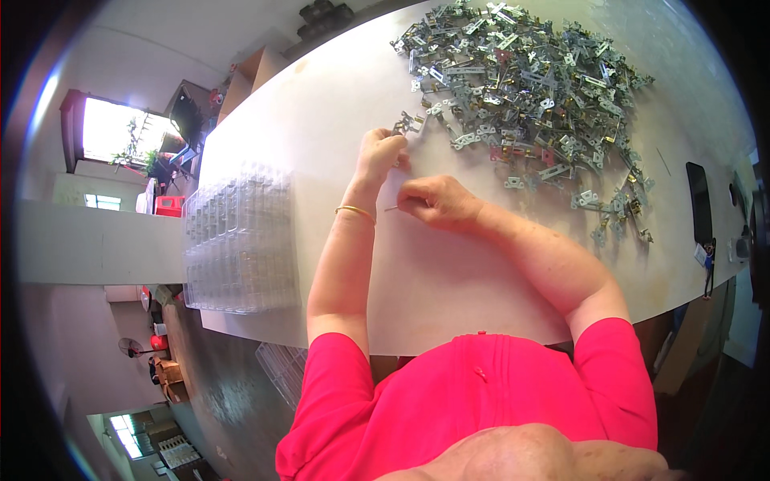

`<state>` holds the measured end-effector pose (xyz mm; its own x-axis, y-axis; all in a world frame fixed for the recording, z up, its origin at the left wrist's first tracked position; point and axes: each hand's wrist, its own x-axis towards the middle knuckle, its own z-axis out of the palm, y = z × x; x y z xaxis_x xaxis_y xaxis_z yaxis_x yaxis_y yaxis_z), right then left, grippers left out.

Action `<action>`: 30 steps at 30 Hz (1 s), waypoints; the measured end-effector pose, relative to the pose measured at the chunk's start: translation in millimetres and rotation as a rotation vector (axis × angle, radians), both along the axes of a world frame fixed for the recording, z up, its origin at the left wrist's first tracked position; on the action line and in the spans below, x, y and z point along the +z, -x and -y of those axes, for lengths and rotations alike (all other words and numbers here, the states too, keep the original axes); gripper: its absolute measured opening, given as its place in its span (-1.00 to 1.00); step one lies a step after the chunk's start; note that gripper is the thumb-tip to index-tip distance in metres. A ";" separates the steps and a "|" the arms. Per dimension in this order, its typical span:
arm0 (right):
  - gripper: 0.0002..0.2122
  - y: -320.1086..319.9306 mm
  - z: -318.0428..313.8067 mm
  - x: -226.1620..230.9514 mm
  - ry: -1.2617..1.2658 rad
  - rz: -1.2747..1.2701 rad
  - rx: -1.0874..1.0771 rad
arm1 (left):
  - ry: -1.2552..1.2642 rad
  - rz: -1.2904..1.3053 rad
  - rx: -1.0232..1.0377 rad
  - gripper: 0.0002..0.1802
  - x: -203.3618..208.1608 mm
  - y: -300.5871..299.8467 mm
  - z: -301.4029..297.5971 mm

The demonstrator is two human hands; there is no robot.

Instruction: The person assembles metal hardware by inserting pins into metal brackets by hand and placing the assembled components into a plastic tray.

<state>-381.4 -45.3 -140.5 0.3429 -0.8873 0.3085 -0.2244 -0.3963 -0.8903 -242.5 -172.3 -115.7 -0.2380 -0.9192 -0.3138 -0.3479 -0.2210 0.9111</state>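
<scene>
My left hand (383,154) is over the middle of the white table, its fingers closed at the end of a small metal bracket (407,123) beside the pile's left edge. The fingers partly hide that bracket. Just to the right and nearer to me, my right hand (438,201) is closed in a pinch. A thin, short rod (391,209) sticks out from its fingertips toward the left. The two hands are close together but apart. A large heap of silvery metal brackets (521,88) with some brassy and reddish bits lies beyond and right of them.
Stacked clear plastic trays (241,240) stand at the table's left edge. A black phone (699,202) lies at the right, with a thin rod (663,162) near it. Stray brackets (618,210) spread toward me from the heap. Clear plastic sheeting (682,64) covers the far right.
</scene>
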 end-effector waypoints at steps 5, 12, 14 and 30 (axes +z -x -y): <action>-0.94 -4.1 0.5 0.4 -0.073 0.121 -0.016 | 0.301 -0.004 0.125 -0.72 -9.6 7.0 -10.1; -0.94 1.7 2.2 0.8 -0.254 0.476 -0.012 | 0.143 -0.455 0.144 -0.77 10.9 -0.8 -29.6; -0.91 4.2 3.8 6.5 -0.301 0.557 -0.030 | -0.048 -0.584 0.125 -0.81 7.7 -13.8 -28.7; -0.90 0.3 6.6 7.7 -0.332 0.400 -0.240 | 0.086 -0.346 0.142 -0.78 -0.3 -35.0 -93.0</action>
<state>-381.7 -51.9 -132.8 0.0334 -0.9974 0.0643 0.1065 -0.0604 -0.9925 -207.5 -79.3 -115.9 -0.1848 -0.9701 -0.1572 0.0118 -0.1621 0.9867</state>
